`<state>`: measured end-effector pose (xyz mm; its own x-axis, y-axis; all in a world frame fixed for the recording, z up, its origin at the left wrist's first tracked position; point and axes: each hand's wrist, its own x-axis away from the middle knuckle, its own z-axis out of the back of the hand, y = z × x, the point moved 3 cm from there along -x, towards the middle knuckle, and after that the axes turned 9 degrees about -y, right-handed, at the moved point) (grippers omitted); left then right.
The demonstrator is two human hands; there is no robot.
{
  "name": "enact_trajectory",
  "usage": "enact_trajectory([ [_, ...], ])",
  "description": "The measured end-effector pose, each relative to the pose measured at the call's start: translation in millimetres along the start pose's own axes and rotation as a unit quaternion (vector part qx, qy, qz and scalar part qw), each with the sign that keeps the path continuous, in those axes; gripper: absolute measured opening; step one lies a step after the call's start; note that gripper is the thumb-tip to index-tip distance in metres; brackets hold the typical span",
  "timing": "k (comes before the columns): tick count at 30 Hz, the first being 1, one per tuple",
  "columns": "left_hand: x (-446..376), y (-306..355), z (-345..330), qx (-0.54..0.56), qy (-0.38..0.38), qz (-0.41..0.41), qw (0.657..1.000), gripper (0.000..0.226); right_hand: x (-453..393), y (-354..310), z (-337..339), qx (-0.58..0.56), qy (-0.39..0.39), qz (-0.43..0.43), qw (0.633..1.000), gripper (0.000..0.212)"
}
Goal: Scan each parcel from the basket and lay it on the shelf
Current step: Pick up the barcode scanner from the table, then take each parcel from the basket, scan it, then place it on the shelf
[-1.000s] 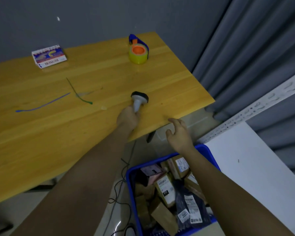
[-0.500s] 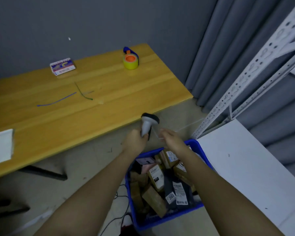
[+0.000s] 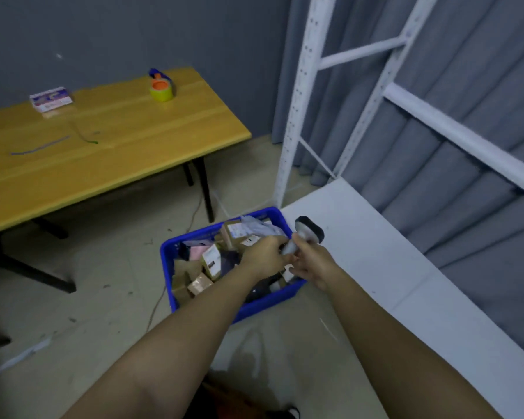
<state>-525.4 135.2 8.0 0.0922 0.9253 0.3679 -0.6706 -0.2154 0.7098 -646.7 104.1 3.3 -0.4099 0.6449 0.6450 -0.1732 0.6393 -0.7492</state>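
A blue basket [image 3: 256,307] stands on the floor, filled with several brown and dark parcels [image 3: 211,260] bearing white labels. Above its right side a grey handheld scanner [image 3: 308,232] with a black head is held between both hands. My left hand [image 3: 263,257] grips the scanner's handle from the left, and my right hand [image 3: 311,265] curls round the handle from the right. The low white shelf board [image 3: 375,255] lies just right of the basket, with nothing on the part I see.
The shelf's white perforated uprights [image 3: 297,101] rise behind the basket, grey curtains behind them. A wooden table [image 3: 103,140] at left carries a tape dispenser [image 3: 161,87] and a small printed box [image 3: 51,99]. A cable [image 3: 158,303] runs along the floor by the basket.
The scanner has been lifted off the table and carried right, down over the basket. My right hand has closed onto its handle beside the left. The view has swung right toward the shelf.
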Motion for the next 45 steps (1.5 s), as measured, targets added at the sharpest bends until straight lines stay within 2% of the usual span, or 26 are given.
enact_trajectory([
  [5,-13.4,27.6,-38.4,0.089,-0.130,-0.066,0.985,0.027,21.6,20.8,58.2,-0.055,0.083,0.018,0.995,0.030],
  [7,-23.1,19.3,-45.8,0.112,-0.138,-0.059,0.982,0.020,19.6,29.0,67.5,-0.052,0.130,0.015,0.990,0.024],
  [9,-30.7,-1.2,-47.0,0.133,-0.134,-0.019,0.982,0.021,14.5,36.0,70.8,-0.017,0.164,0.008,0.986,0.007],
  [13,-47.4,-49.5,-41.5,0.110,-0.143,0.029,0.983,0.022,2.0,52.3,77.2,0.039,0.237,0.011,0.971,0.012],
  [17,-57.8,-88.7,-48.9,0.093,-0.145,0.081,0.982,0.023,-19.6,84.0,84.8,0.137,0.240,0.018,0.961,0.018],
  [20,-73.0,-117.6,-74.4,0.065,-0.140,0.123,0.980,0.020,-49.2,114.5,98.6,0.270,0.200,-0.001,0.942,0.005],
  [22,-88.0,-133.2,-96.8,0.058,-0.135,0.134,0.980,0.027,-76.7,139.3,111.8,0.320,0.169,0.015,0.932,0.014],
  [24,-106.7,-152.4,-122.6,0.055,-0.123,0.132,0.982,0.027,-103.4,161.8,123.2,0.305,0.167,0.032,0.937,0.021],
  [28,-151.2,-195.9,-171.2,0.038,-0.092,0.110,0.989,0.020,-167.1,202.9,141.2,0.209,0.172,0.066,0.961,0.014],
  [33,-202.5,-244.7,-213.4,0.024,-0.053,0.079,0.995,0.013,-254.8,251.9,155.0,0.139,0.203,0.070,0.967,0.031],
  [36,-221.0,-266.9,-227.7,0.016,-0.051,0.071,0.996,0.018,-284.7,272.4,155.9,0.109,0.212,0.084,0.968,0.028],
  [40,-234.5,-272.9,-227.2,0.001,-0.012,0.032,0.999,0.021,-291.3,271.0,152.3,0.068,0.240,0.164,0.954,0.021],
  [42,-233.3,-271.9,-220.1,0.006,0.026,0.007,1.000,0.021,-291.0,262.1,148.2,0.054,0.238,0.214,0.946,0.029],
  [45,-224.9,-277.7,-205.6,0.016,0.070,-0.023,0.997,0.020,-286.1,247.1,136.8,0.077,0.223,0.241,0.941,0.040],
])
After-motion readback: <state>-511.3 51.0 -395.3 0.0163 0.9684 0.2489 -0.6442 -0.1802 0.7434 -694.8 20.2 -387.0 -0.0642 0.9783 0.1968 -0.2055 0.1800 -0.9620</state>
